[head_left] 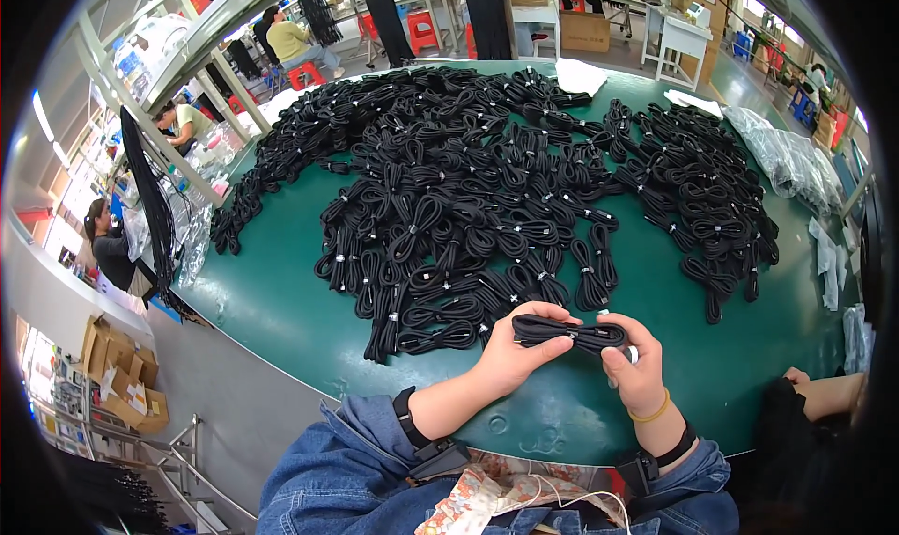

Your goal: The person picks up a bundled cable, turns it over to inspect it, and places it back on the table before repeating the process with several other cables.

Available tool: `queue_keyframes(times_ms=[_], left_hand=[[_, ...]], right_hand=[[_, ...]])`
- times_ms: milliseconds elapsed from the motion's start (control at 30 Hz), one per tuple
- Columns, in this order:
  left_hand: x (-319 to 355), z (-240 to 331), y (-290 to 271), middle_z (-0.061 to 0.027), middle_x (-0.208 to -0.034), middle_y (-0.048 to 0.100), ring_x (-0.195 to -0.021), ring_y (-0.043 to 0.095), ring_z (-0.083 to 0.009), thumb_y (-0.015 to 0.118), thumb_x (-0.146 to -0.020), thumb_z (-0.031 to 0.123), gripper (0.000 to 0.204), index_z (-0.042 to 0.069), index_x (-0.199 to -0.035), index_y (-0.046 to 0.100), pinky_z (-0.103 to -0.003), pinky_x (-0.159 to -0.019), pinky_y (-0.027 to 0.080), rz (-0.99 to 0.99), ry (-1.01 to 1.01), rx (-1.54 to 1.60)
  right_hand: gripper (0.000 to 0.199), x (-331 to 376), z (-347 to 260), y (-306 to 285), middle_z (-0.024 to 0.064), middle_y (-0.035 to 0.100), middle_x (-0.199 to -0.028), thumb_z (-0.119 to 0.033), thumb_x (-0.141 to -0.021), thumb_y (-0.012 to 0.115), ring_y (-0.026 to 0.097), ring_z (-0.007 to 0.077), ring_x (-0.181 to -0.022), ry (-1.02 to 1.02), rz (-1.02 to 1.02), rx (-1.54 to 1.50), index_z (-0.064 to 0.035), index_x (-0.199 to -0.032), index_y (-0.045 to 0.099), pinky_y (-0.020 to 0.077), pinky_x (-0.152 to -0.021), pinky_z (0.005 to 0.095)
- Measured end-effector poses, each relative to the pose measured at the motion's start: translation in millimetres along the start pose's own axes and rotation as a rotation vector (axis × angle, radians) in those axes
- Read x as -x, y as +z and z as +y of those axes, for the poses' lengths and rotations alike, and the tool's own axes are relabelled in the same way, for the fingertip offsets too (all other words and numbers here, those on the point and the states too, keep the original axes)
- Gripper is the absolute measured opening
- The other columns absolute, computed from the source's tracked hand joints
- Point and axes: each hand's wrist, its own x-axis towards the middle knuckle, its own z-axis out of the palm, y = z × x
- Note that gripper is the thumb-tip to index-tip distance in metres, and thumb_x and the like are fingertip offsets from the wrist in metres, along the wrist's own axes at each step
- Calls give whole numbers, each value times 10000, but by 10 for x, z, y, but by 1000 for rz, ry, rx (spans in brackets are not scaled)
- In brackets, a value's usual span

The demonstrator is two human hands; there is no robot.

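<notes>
Between my two hands, just above the near edge of the green table, is a black cable bundle (585, 336), coiled and pinched in at its middle. My left hand (517, 352) grips its left end, thumb lying along the front. At the other end my right hand (639, 371) holds the loops between thumb and fingers, with something white around or against a finger. Just beyond my hands lies a large pile of similar black cable bundles (449, 189), many with a small light tie at the middle.
The green table (272, 292) carries a second heap of cable bundles (721, 198) at the right. Clear plastic bags (787, 161) line the right edge. Another person's arm (829, 395) rests at the lower right. Cardboard boxes (126, 376) stand on the floor at left. Several people sit farther back.
</notes>
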Motion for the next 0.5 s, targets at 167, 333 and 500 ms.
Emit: queue_keyframes(times_ms=[167, 333, 500], left_hand=[[28, 43, -10, -145, -982, 561, -911, 542, -180, 608, -718, -13, 282, -3, -970, 482, -299, -826, 432, -14, 66, -186], [28, 62, 15, -146, -973, 569, -916, 544, -181, 606, -720, -18, 265, -12, -960, 494, -295, -821, 435, -29, 107, -259], [49, 90, 16, -144, -974, 570, -919, 544, -178, 610, -720, -12, 271, -11, -964, 490, -292, -820, 436, -23, 108, -262]], right_hand=[[394, 1, 17, 82, 1, 489, -627, -186, -769, 567, 379, 22, -408, -87, 45, 25, 37, -1067, 440, 285, -372, 149], [404, 28, 36, 87, 1, 493, -645, -187, -773, 564, 387, 18, -430, -120, 86, 46, 35, -1082, 429, 285, -383, 145], [403, 27, -8, 134, -1, 492, -650, -188, -776, 562, 386, 16, -437, -119, 97, -6, 34, -1085, 429, 282, -389, 143]])
